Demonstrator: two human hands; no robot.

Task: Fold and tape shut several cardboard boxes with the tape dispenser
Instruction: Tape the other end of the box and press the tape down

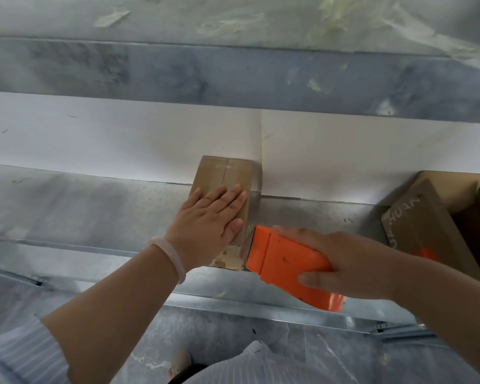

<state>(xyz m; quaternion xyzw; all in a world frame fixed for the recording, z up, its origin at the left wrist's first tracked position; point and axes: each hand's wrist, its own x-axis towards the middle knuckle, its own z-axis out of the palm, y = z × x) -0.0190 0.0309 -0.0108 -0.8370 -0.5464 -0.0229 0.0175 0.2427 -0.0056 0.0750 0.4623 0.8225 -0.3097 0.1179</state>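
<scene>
Left grip (208, 225): flat on top of the box (219, 173), fingers straight, pressing down; holds nothing.
Right grip (341, 261): wrapped round the orange tape dispenser (283, 256), thumb on its near side.
Dispenser pos: nose touches the near end of the box, just beside my left thumb.
Box pos: small, closed, on the metal bench (81, 206) near its front edge; far end is close to the white sheet (122, 139).
Done: flaps folded shut. Glossy tape strip (229, 176) runs along the top w/ a cross strip near the far end.
Step now: prob. bringing the tape down over the near end, or about to cut it; can't see the blade.
Left on this box: press the tape end flat, check the seam.
Other stock: brown cardboard w/ handwriting (416, 217) at right on the bench, looks open and untaped as far as I can see.
Progress: one box nearly sealed, at least one more to go; total no. unknown.
</scene>
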